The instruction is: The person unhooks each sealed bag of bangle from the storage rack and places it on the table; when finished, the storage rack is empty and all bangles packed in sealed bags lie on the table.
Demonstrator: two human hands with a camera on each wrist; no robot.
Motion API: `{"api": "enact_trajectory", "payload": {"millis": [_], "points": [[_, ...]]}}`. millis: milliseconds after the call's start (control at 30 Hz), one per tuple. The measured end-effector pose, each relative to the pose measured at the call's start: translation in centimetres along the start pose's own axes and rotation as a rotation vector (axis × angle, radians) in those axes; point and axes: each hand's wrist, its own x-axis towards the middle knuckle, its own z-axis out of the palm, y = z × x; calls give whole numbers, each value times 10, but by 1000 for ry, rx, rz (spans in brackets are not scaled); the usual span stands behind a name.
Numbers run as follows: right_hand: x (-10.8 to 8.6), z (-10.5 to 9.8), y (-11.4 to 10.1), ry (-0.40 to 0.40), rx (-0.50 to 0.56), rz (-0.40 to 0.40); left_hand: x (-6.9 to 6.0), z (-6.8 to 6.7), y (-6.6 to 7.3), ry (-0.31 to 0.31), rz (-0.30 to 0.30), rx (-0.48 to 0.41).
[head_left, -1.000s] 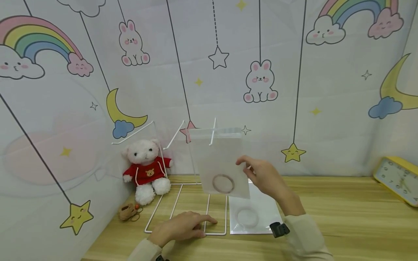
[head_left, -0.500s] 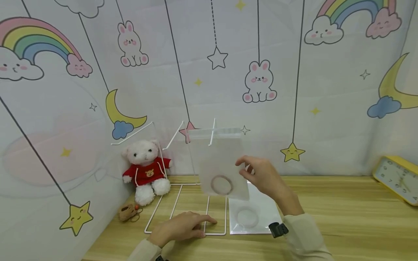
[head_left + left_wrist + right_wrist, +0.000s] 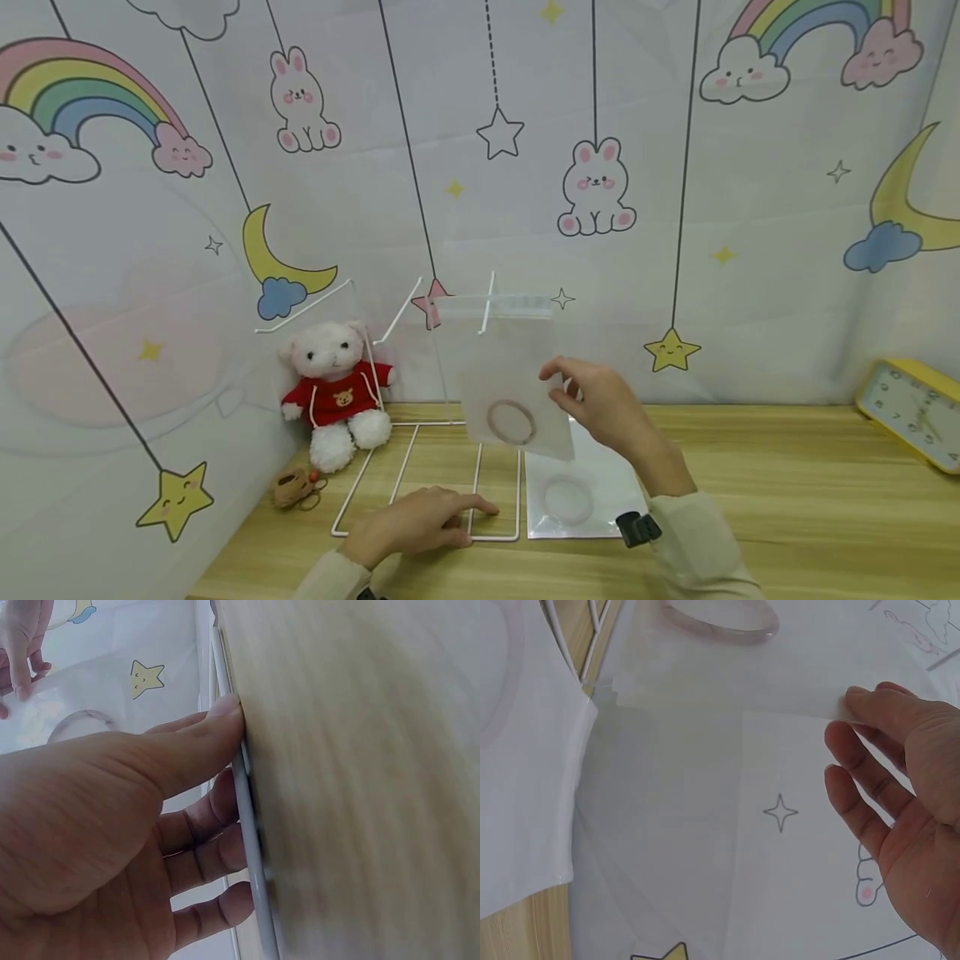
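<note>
A clear zip bag [image 3: 510,358] with a pale bangle [image 3: 742,634] in it hangs at the right hook [image 3: 487,310] of a white wire rack [image 3: 518,496]. Between thumb and fingertip, my right hand [image 3: 611,412] pinches the bag's right edge; in the right wrist view the pinch is at its lower border. My left hand [image 3: 420,518] rests on the rack's base, forefinger stretched out in the head view. Seen from the left wrist, the thumb [image 3: 223,712] presses the front rod and the other fingertips touch along it.
Beside the base lies another bag [image 3: 600,487] with a bangle. A plush bear [image 3: 341,396] in a red top sits behind the rack's left side, and a small brown trinket [image 3: 292,487] lies before it. A yellow clock [image 3: 911,412] stands far right on the wooden table [image 3: 787,500].
The bag's lower part swings slightly, and its upper part looks clearer. My right hand has shifted very slightly left; my left hand stays in place.
</note>
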Motion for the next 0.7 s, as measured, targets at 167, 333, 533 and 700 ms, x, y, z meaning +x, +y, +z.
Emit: {"api": "enact_trajectory", "payload": {"millis": [167,333,533,700], "points": [[0,-1,1,3,-15,-1,1,2,-1,-3,-8,-15],[-1,-4,3,16,-11,-2,1,4,-3,1,-3,-5],[-2,-9,6,22,3,-4,2,4,-4,1,-2,-3],[-2,-13,6,34,10,-14,2,5,-6,12,5,11]]}}
